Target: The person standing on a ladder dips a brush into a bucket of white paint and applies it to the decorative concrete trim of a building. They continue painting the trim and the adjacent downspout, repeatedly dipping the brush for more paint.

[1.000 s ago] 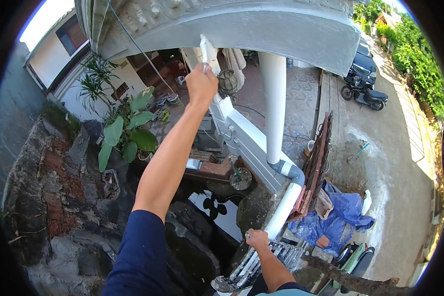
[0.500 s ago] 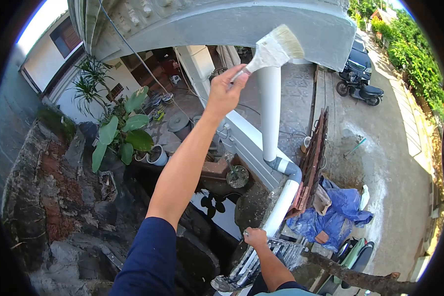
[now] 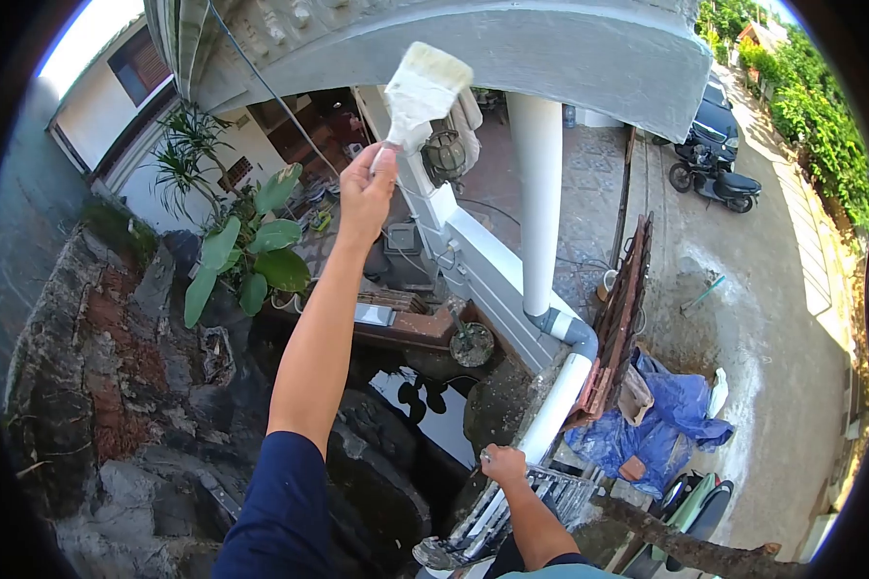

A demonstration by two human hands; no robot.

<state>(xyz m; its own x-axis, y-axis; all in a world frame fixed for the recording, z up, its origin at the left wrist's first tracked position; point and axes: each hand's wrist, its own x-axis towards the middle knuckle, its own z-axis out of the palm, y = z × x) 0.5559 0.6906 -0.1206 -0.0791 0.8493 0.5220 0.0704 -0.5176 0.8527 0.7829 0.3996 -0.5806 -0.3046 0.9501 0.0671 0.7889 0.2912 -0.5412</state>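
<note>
A wide paintbrush (image 3: 417, 96) with pale bristles and a white-smeared ferrule is held up by its handle in my left hand (image 3: 367, 188), fingers wrapped around it. Its bristle end overlaps the lower part of the grey curved concrete beam (image 3: 589, 63) in this view. Lower down, my right hand (image 3: 504, 465) is closed on the upper end of a paint-spattered metal ladder (image 3: 560, 490); part of its grip is hidden by the fingers. A white pipe (image 3: 539, 212) stands to the right of the brush, below the beam.
Far below lie a dark pond (image 3: 434, 425), rugged rocks (image 3: 154, 386) and a leafy plant (image 3: 246, 251). Reddish metal strips (image 3: 623, 328) lean beside the pipe. A blue tarp (image 3: 671, 415) lies on the ground, and a motorbike (image 3: 719, 181) stands on the road.
My left hand has carried the brush to the left along the beam, away from the white pipe. My right hand keeps its hold on the ladder. The view has shifted slightly.
</note>
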